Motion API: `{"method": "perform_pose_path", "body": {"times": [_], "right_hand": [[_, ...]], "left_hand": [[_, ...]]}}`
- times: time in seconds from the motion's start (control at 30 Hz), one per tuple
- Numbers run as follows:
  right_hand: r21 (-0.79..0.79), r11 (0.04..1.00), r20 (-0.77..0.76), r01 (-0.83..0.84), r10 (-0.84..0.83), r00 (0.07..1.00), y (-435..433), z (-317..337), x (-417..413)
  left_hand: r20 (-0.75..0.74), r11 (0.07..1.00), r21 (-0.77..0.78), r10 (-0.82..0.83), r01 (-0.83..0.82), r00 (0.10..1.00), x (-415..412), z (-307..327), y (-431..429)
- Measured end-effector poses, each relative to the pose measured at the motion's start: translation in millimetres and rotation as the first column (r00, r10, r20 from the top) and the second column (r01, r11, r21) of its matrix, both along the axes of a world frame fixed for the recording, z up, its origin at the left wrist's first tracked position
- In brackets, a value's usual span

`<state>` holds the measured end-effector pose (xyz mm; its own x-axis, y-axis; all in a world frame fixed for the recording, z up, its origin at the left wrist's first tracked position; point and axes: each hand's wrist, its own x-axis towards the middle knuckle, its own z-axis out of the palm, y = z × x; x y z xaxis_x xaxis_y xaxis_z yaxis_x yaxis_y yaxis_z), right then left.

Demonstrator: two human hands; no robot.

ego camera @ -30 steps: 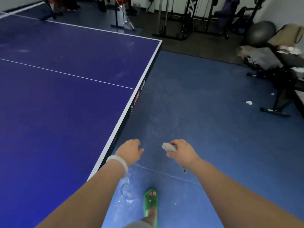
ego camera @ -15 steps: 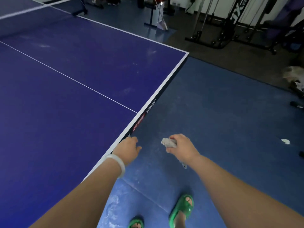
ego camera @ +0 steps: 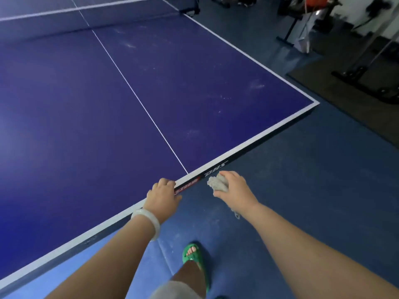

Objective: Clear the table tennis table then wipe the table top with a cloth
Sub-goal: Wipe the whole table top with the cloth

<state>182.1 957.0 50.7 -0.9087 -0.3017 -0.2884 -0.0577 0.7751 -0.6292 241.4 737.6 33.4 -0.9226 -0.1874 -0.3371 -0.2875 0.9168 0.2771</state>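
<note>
1. The left hand (ego camera: 163, 196) sits over the near white edge of the desk (ego camera: 86, 126), fingers loosely curled and holding nothing (whether it touches the edge cannot be told). A pale bracelet (ego camera: 146, 223) circles its wrist.
2. The right hand (ego camera: 235, 190) grips a crumpled grey-white cloth (ego camera: 217, 183) between its curled fingers and thumb.
3. The cloth is off the desk, in the air over the blue floor (ego camera: 302, 190), just beside the desk's near edge and a red label on its side.
4. The desk top is dark blue with a thin white centre line (ego camera: 138, 100) and a net (ego camera: 86, 18) across the far end. Pale dusty smudges (ego camera: 255, 85) show on its right half.
5. A foot in a green sandal (ego camera: 194, 255) stands on the floor below the arms.
6. Dark gym equipment (ego camera: 356, 70) stands at the far right, well apart from the desk.
</note>
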Motion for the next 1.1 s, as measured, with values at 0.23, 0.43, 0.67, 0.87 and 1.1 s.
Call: {"method": "perform_pose_path", "body": {"times": [0.23,0.43,0.67,0.87,1.1], "right_hand": [[0.080,0.969,-0.065,-0.232,0.237,0.969,-37,-8,-98],[0.117,0.894,-0.088,-0.433,0.444,0.892,-77,-18,-149],[0.258,0.676,-0.110,-0.691,0.731,0.674,-90,-36,-177],[0.397,0.681,-0.312,-0.616,0.731,0.607,-99,-52,-183],[0.482,0.512,-0.238,-0.711,0.858,0.456,-103,-88,-184]], "left_hand": [[0.056,0.979,-0.054,0.201,-0.198,0.978,-79,-22,-30],[0.145,0.916,-0.073,0.400,-0.394,0.905,-109,-54,-50],[0.049,0.915,-0.099,0.398,-0.392,0.916,-97,-74,-55],[-0.085,0.815,-0.153,0.553,-0.559,0.829,-94,-71,-35],[-0.138,0.450,-0.171,0.870,-0.877,0.473,-86,-77,-23]]}}
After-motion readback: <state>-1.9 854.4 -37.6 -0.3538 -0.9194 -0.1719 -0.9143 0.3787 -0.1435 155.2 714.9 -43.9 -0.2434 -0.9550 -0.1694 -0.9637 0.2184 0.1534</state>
